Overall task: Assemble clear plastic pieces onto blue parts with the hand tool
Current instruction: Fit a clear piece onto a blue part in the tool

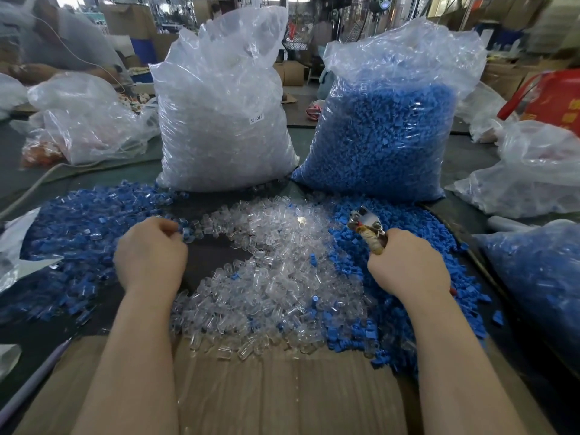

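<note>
A loose heap of clear plastic pieces (276, 271) covers the middle of the table. Loose blue parts (405, 296) lie in a heap to its right. On the left spreads a pile of blue parts with clear pieces on them (78, 233). My right hand (408, 265) grips the wrapped handles of a metal hand tool (365, 224), whose jaws point up and left over the blue heap. My left hand (150, 252) has its fingers curled at the edge of the left pile, pinching a small blue and clear piece (185, 230) that is mostly hidden.
Two tall plastic bags stand behind the heaps: clear pieces (222, 120) on the left, blue parts (383, 136) on the right. More bags lie at far left (84, 120) and right (533, 271). A cardboard sheet (282, 397) lies at the near edge.
</note>
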A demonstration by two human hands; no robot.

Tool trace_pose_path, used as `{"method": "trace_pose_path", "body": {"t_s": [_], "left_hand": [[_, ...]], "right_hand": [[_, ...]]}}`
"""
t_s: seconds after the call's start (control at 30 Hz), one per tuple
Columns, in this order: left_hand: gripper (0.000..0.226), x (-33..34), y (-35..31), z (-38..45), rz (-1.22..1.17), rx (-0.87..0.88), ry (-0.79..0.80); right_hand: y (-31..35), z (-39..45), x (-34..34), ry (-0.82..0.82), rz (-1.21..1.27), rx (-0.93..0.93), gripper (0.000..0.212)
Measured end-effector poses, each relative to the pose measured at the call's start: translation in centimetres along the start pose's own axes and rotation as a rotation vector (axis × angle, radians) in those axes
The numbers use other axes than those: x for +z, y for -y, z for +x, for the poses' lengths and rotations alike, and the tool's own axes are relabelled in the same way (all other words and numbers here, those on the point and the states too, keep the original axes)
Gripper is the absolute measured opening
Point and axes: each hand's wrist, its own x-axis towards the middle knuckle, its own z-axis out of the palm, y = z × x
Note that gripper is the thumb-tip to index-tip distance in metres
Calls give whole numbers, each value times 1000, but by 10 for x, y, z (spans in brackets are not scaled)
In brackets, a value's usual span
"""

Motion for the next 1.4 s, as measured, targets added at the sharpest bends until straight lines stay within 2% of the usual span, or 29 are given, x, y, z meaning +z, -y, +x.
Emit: {"method": "trace_pose_path", "body": {"t_s": [0.07, 0.13, 0.2, 0.27, 0.3, 0.57, 0.8, 1.0, 1.13, 1.27, 1.4], "left_hand": [[11, 4, -13, -5, -123, 75, 130], [19, 10, -25, -11, -165, 146, 337], [16, 17, -32, -16, -120, 206, 530], [6, 22, -34, -17, -31, 236, 647], [9, 23, -34, -18, 9, 252, 681], [6, 22, -39, -20, 90, 298, 655], [16, 24, -41, -22, 86, 294, 553], [11, 23, -44, -24, -232, 229, 537], [5, 21, -48, -27, -478, 155, 602], [10, 22, -52, -29, -663, 83, 631], [15, 20, -60, -35, -865, -19, 639]], "right_hand": [[2, -1, 2, 5, -24, 8, 20], [2, -2, 3, 11, -39, 16, 20], [2, -3, 4, 18, -55, 18, 20], [3, -4, 5, 30, -69, 16, 20], [3, -4, 6, 38, -76, 16, 21], [1, -2, 9, 40, -110, 46, 16], [-1, -2, 12, 13, -84, 26, 19], [-1, -1, 12, 1, -62, -7, 18], [0, -2, 10, 13, -69, 0, 13], [2, -2, 10, 22, -65, 29, 13], [2, 0, 11, -51, -22, 45, 17]]}}
